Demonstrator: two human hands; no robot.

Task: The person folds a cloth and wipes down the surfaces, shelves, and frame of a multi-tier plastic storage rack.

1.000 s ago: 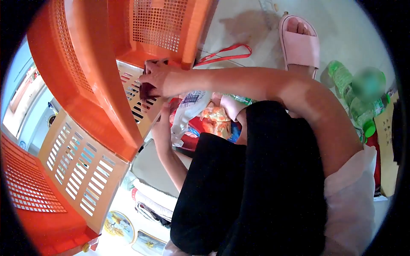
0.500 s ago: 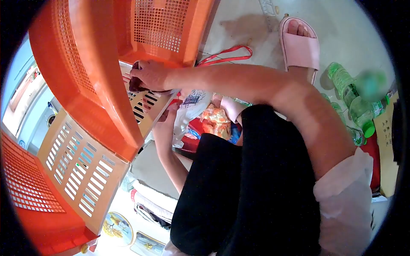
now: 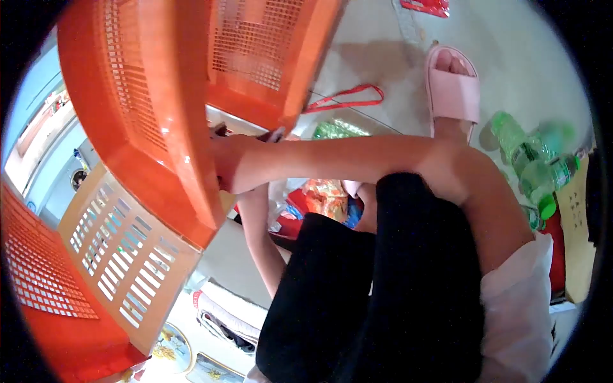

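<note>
My right hand [image 3: 231,163] reaches in behind the edge of an orange plastic rack [image 3: 185,172], its fingers hidden by that edge. A small dark piece [image 3: 276,135] shows just above the right wrist; I cannot make out what it is. My left forearm [image 3: 258,230] rises from below and passes behind the right forearm, which hides the left hand. The rack has mesh walls and a tan slotted shelf [image 3: 124,255]. Below the right forearm lie orange-and-white wrapped packets [image 3: 325,196] in a red container [image 3: 290,228].
A red strap [image 3: 348,97] lies on the tiled floor beside a foot in a pink slipper [image 3: 453,89]. Several green-capped plastic bottles [image 3: 539,182] lie at right. Folded cloths [image 3: 233,313] are at lower left. A red packet [image 3: 426,6] is at the top edge.
My right hand, earlier in sight gripping a dark reddish item over the slotted shelf, has gone behind the rack's edge. The left hand and white plastic bag are now largely covered. The view has shifted slightly.
</note>
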